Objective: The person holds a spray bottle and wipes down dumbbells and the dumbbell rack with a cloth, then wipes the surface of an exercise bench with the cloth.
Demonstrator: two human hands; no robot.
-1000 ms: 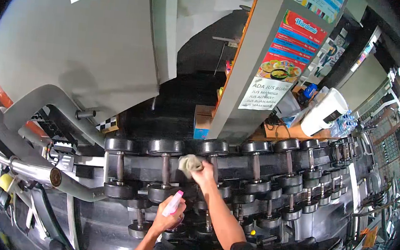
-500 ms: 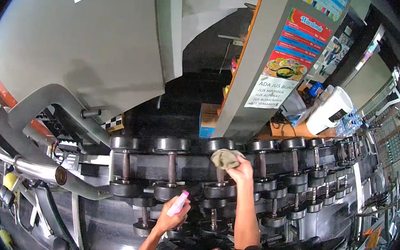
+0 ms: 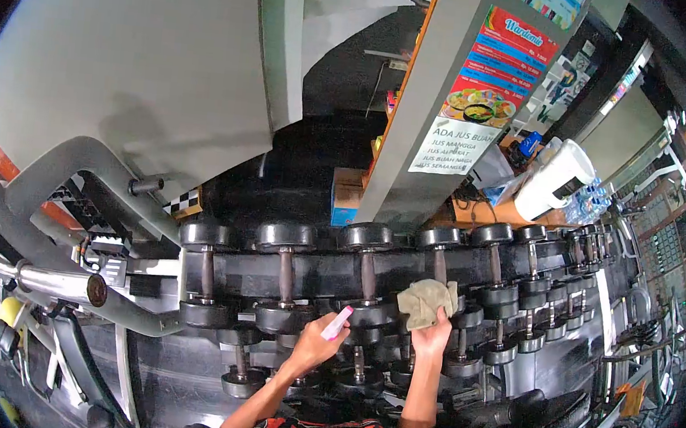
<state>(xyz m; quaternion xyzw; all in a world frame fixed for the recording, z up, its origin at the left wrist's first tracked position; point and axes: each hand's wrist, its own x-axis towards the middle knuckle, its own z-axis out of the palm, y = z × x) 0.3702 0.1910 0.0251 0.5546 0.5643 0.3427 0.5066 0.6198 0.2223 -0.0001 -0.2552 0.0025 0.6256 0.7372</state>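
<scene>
My left hand [image 3: 315, 347] is closed around a small pink-and-white bottle [image 3: 337, 323], whose pink end points up and away from me. In my right hand [image 3: 430, 336] is a crumpled olive-grey cloth [image 3: 425, 301], gripped at its near edge. The cloth covers the near head of one black dumbbell [image 3: 440, 265] on the upper rack row; whether it presses on it I cannot tell. Between my hands stands another dumbbell [image 3: 367, 276], its grey handle in full view. Left of that lies a third dumbbell [image 3: 286, 274], close to my left hand.
More dumbbells fill the lower row [image 3: 241, 365] and run off to the right. A grey machine frame [image 3: 83, 164] stands on the left. Behind the rack rise a pillar [image 3: 432, 99] with posters and a counter holding a white container [image 3: 557, 181].
My right hand has drawn back and right with the cloth, off the middle dumbbell to the one beside it. My left hand, with the bottle, has shifted up and right.
</scene>
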